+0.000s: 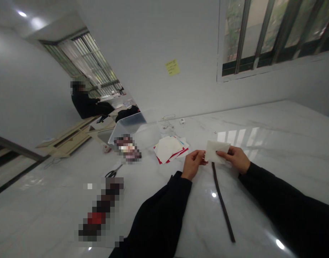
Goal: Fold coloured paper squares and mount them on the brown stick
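Pinches a cream paper square (213,148) in the right grip (237,158), pressing the thumb on its face, above the counter (272,143). Curls the left grip (193,164) nearly closed at the paper's left edge; cannot tell whether pinching it. Cannot read the small lines on a yellow note (172,67), on the wall beyond the grips. Has a dark strip (222,199) below both, stacked papers (170,147) left, scissors (112,173) and a clear bin (130,123) farther left.
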`<control>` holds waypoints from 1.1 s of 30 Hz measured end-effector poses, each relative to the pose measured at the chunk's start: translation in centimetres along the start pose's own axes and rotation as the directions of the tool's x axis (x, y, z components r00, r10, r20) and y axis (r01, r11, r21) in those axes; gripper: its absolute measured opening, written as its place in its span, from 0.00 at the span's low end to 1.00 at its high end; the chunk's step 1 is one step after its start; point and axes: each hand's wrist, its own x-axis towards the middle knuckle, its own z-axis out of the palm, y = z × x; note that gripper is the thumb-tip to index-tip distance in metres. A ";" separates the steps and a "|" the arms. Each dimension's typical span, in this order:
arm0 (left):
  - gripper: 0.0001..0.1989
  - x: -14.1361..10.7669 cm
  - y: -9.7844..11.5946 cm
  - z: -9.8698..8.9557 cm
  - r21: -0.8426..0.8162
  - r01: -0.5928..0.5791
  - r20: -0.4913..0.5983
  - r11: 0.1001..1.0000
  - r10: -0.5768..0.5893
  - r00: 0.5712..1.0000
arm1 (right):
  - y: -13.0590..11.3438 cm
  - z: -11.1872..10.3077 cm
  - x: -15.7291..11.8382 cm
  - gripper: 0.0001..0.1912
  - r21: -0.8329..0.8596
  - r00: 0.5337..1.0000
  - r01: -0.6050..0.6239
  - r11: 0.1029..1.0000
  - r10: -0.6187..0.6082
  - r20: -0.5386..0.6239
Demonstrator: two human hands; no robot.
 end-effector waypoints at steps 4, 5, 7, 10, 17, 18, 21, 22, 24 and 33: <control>0.20 0.2 0.3 -0.3 0.141 -0.045 -0.073 0.989 0.056 0.996 | 0.8 -3.1 1.8 0.20 0.110 0.985 0.002 0.994 0.017 -0.171; 0.18 0.2 0.3 -0.4 0.216 -0.060 -0.074 0.975 0.077 0.994 | 1.0 -3.8 2.1 0.20 0.129 0.978 0.000 0.992 0.027 -0.205; 0.16 0.0 0.4 -0.6 0.370 -0.102 -0.050 0.923 0.130 0.990 | 1.4 -5.0 2.4 0.20 0.154 0.973 -0.010 0.988 0.045 -0.224; 0.15 -0.2 0.5 -0.7 0.536 -0.162 0.007 0.829 0.188 0.982 | 1.5 -5.8 2.2 0.20 0.142 0.991 -0.042 0.989 0.059 -0.117; 0.24 1.2 0.4 1.9 0.736 -0.282 0.109 0.616 0.303 0.947 | -0.6 -5.6 1.3 0.22 0.004 0.958 -0.137 0.991 0.131 0.253; 0.25 1.4 0.3 2.4 0.741 -0.296 0.122 0.603 0.313 0.942 | -0.7 -5.6 1.2 0.23 -0.003 0.953 -0.140 0.990 0.135 0.271; 0.24 1.8 0.0 3.0 0.734 -0.277 0.127 0.619 0.276 0.953 | -0.7 -5.6 1.3 0.24 -0.016 0.948 -0.121 0.993 0.120 0.295; 0.23 1.9 -0.1 2.9 0.716 -0.247 0.110 0.653 0.244 0.964 | -0.7 -5.6 1.3 0.24 -0.019 0.955 -0.100 0.995 0.101 0.280; 0.22 2.1 0.0 2.3 0.631 -0.160 0.058 0.759 0.159 0.986 | -0.5 -5.6 1.5 0.22 -0.034 0.976 -0.041 0.999 0.047 0.212; 0.26 1.8 1.5 0.0 0.091 0.141 0.225 0.986 -0.158 0.962 | -2.0 -5.2 0.8 0.14 -0.389 0.930 0.368 0.845 -0.334 0.153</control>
